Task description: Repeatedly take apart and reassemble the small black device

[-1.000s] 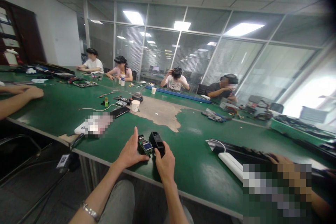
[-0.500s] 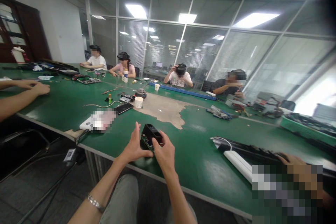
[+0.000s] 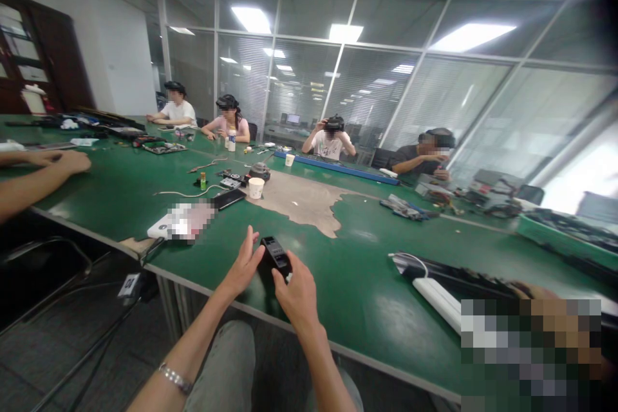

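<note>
A small black box-shaped device (image 3: 276, 253) is at the near part of the green table, in front of me. Its upper face has slots or recesses; its exact kind is unclear. My right hand (image 3: 298, 288) grips the device's near right side, the thumb on the near end and the fingers along the right. At its left side, my left hand (image 3: 245, 268) has its fingers stretched out, the thumb close to or touching the device's edge. The underside of the device is hidden.
A paper cup (image 3: 255, 188), a black phone (image 3: 228, 199) and a cable lie ahead to the left on the green table (image 3: 357, 283). Pliers-like tools (image 3: 408, 207) lie to the right. A white power strip (image 3: 437, 302) is near a co-worker's hand. Several people sit around.
The device has tipped so its slotted face shows and the green circuit parts no longer do. My right hand has shifted slightly nearer; my left thumb has moved up beside the device.
</note>
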Action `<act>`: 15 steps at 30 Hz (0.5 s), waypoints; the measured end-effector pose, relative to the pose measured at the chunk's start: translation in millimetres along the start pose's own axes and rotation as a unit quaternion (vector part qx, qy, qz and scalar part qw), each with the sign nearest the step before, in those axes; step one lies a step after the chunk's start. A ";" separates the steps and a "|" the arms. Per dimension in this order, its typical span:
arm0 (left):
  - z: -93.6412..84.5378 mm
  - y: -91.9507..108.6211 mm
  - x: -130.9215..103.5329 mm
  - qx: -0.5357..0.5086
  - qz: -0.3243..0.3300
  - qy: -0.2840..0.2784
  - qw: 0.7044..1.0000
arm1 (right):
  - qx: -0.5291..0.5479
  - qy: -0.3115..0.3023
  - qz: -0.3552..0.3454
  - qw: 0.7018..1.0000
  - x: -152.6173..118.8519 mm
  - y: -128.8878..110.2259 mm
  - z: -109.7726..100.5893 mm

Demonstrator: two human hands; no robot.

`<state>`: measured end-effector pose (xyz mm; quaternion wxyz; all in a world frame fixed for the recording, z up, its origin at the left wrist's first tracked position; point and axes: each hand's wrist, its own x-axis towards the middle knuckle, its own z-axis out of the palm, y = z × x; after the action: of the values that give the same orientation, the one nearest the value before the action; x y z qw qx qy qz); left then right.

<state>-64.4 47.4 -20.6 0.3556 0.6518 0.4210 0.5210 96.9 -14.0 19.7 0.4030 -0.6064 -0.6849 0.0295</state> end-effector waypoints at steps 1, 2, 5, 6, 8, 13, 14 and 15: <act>-0.5 -1.0 0.0 -0.003 0.004 0.000 1.000 | -0.001 -0.007 -0.003 1.000 -1.9 1.5 0.9; -1.2 -2.1 0.0 -0.009 0.008 0.000 1.000 | -0.002 -0.013 -0.005 1.000 -3.3 2.6 1.5; -2.9 -4.3 -0.3 -0.020 0.027 -0.008 0.999 | -0.008 -0.018 0.006 1.000 -4.1 3.5 1.7; -3.0 -4.3 -0.7 -0.016 0.034 -0.013 0.999 | -0.014 -0.019 0.016 1.000 -3.5 3.1 1.2; -2.7 -2.9 -2.1 0.004 0.047 -0.028 0.998 | -0.019 -0.024 0.032 0.999 -1.1 2.0 -0.3; -2.1 4.5 -6.1 0.039 0.061 -0.060 0.996 | 0.073 -0.015 0.060 0.995 11.6 -2.3 -6.8; -2.1 6.1 -6.8 0.046 0.064 -0.063 0.995 | 0.109 -0.008 0.069 0.992 15.3 -2.9 -8.6; -2.0 7.8 -7.3 0.058 0.067 -0.065 0.994 | 0.150 -0.002 0.079 0.986 19.1 -2.9 -10.5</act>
<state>-65.7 37.6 -15.9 0.3081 0.7305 0.3814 0.4754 101.9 -3.2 38.2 0.4842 -0.5914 -0.6233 0.1651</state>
